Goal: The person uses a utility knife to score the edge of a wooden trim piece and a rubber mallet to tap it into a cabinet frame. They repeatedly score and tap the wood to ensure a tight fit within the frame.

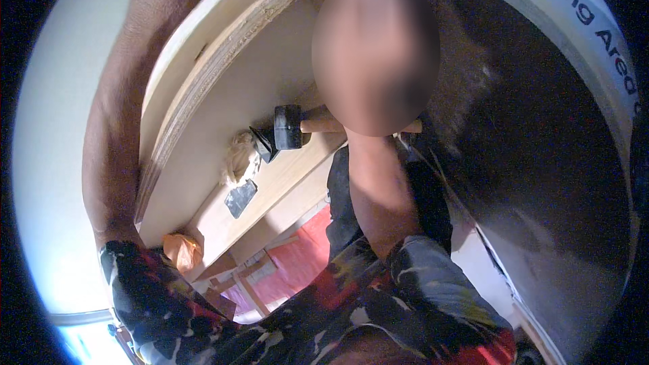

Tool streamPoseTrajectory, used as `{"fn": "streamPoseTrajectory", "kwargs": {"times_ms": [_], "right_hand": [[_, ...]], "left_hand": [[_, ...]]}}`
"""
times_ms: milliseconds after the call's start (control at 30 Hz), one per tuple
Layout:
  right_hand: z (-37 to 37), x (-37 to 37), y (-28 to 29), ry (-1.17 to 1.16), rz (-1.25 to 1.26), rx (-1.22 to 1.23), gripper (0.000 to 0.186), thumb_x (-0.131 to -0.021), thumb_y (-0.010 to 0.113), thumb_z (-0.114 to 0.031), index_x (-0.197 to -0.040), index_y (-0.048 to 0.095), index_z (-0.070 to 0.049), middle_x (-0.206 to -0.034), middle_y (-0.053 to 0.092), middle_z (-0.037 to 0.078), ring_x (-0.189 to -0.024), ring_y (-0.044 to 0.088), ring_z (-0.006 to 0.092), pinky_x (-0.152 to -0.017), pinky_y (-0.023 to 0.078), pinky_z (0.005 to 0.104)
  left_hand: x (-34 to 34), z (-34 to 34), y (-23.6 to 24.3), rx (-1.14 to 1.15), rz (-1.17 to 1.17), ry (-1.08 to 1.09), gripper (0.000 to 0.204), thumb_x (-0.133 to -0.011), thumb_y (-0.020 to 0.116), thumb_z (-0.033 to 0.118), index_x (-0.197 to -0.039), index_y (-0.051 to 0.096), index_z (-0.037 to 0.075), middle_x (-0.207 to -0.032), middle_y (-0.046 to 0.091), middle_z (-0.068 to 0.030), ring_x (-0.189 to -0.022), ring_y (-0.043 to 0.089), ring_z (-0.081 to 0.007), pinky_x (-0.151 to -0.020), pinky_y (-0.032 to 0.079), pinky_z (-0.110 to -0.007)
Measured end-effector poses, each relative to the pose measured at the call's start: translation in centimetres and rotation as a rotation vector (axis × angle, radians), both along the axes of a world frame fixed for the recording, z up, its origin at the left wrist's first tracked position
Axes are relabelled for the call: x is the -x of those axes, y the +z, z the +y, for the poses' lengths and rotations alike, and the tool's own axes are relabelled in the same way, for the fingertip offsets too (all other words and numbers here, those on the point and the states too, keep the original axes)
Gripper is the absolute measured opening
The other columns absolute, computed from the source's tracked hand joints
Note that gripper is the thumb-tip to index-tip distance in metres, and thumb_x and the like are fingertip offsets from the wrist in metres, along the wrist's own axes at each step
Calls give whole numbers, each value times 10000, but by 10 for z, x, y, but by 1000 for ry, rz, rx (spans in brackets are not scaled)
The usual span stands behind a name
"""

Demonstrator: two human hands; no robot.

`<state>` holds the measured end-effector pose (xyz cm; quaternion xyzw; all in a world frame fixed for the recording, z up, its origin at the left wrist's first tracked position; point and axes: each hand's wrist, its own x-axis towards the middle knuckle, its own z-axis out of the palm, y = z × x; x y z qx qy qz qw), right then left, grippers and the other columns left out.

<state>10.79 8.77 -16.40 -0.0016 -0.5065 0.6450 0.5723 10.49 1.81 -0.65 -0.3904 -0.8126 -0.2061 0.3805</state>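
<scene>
My right forearm reaches up through the middle, and an oval blur covers my right hand point(376, 50), so its fingers and anything in them are hidden. Behind the wrist passes the wooden handle of a mallet point(289, 128) with a black head. Whether the hand touches that handle, I cannot tell. My left arm point(111, 118) goes up along the outer side of a pale plywood panel point(196, 71); the left hand lies beyond the top edge. By the mallet head are a black angular piece point(264, 144), a crumpled off-white wad point(239, 160) and a flat grey rectangular piece point(241, 198).
A large dark board point(541, 142) fills the right side, with a pale printed strip point(585, 6) along its upper edge. An orange plastic bag point(182, 251) sits at the lower left. Below the pale wooden ledge point(270, 189) a red surface point(297, 253) shows.
</scene>
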Motion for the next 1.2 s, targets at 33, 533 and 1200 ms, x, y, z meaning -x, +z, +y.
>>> {"fn": "streamPoseTrajectory", "kwargs": {"times_ms": [33,533,1200], "right_hand": [[-2,2,-1,-13,-4,5,113,-913,624,-1,-1003,679,39,-761,687,133,-596,662,193,-572,533,305],[2,7,5,-134,10,-2,126,-908,627,5,-1002,683,67,-805,708,162,-615,676,184,-587,544,291],[63,-90,4,383,-38,-85,195,-957,618,-58,-1101,664,65,-864,702,91,-724,637,111,-704,519,238]], "left_hand": [[-3,2,-4,-46,-156,-91,916,-730,859,346,-1417,370,-13,-1229,546,-200,-1110,587,-308,-926,516,-417],[4,13,-3,-102,-390,-188,500,-877,728,345,-1131,613,-70,-1012,690,-158,-939,671,-221,-889,519,-344],[-50,-21,8,-345,-1226,-389,466,-927,630,172,-1328,489,-19,-1138,653,-175,-1041,645,-271,-937,538,-431]]}}
